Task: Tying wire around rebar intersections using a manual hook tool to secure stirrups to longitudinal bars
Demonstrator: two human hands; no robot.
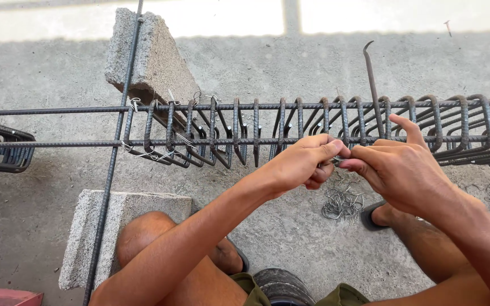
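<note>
Underneath everything lies the concrete floor (290, 238), and across it runs the rebar cage (290, 127), long bars threaded with stirrups. Two concrete blocks (154, 56) prop its left part, one behind the cage and one in front. At the cage's near bar, the left hand (301, 164) and right hand (398, 170) meet, fingers pinched narrow on a small tie wire (338, 161). A hooked tool (372, 85) stands against the cage just behind the right hand. Loose wire ties (342, 203) lie below the hands.
</note>
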